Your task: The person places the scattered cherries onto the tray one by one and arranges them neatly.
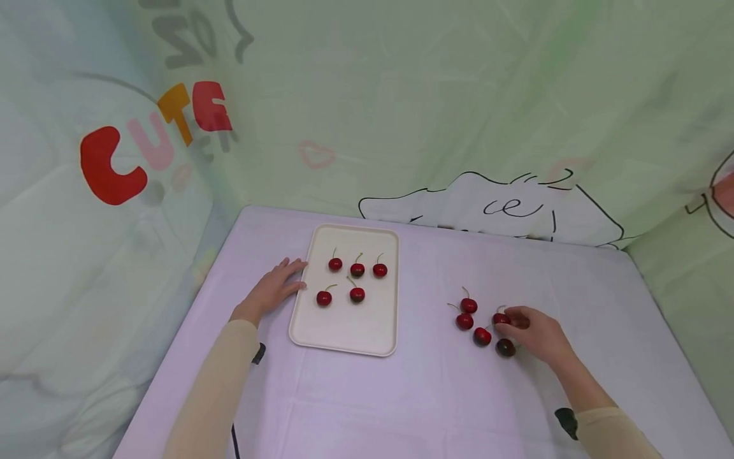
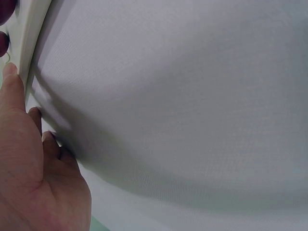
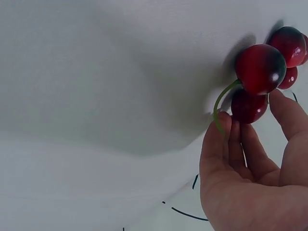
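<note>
Pinching a cherry [image 1: 501,318] at its fingertips, the right hand [image 1: 536,334] sits among loose cherries on the table [image 1: 436,395]. The left hand [image 1: 274,288] lies flat, fingers straight, touching the tray's [image 1: 344,331] left edge.

Bare bench [image 1: 424,382] lies open between the tray [image 1: 344,331] and the loose cherries [image 1: 478,322] (five, bunched close); the curtain [image 1: 459,95] closes off the far edge.

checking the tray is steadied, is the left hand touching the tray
Touching. In the left wrist view the fingertips of the left hand press against the tray rim with no gap.
</note>
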`<state>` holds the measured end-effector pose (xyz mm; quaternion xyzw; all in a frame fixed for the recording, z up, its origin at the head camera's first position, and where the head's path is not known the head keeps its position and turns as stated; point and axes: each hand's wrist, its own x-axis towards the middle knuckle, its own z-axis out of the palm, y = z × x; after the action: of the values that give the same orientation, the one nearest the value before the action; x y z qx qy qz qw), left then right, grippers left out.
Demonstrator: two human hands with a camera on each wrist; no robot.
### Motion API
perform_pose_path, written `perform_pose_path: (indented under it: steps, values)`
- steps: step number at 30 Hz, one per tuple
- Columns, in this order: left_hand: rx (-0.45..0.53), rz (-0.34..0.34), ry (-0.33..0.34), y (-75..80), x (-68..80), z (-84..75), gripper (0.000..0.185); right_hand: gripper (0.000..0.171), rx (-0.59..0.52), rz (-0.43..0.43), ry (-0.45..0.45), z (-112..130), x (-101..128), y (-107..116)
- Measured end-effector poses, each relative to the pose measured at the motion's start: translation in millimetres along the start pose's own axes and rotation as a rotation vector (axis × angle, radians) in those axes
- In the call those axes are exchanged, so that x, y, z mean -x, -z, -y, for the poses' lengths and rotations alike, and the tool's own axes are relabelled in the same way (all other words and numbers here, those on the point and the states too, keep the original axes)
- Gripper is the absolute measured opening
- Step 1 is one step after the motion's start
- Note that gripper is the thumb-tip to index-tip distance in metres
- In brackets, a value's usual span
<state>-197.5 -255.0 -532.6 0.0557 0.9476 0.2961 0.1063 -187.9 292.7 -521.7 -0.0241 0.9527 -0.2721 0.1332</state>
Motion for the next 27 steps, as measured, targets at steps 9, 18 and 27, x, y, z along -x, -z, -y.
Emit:
perform_pose_path:
  steps: [9, 18, 27]
  values:
    - [-0.003, 0.004, -0.001, -0.3, -0.1, 0.2, 0.058, 0.061, -0.009, 0.007, -0.028, 7.2, 3.7, 0.3]
    - [0.005, 0.006, -0.009, 0.5, 0.7, -0.5, 0.058, 0.057, -0.008, -0.020, -0.013, 6.9, 1.5, -0.8]
    - [0.015, 0.007, 0.005, 0.6, 0.2, -0.4, 0.059, 0.059, -0.061, -0.135, -0.009, 20.6, -9.1, 3.6]
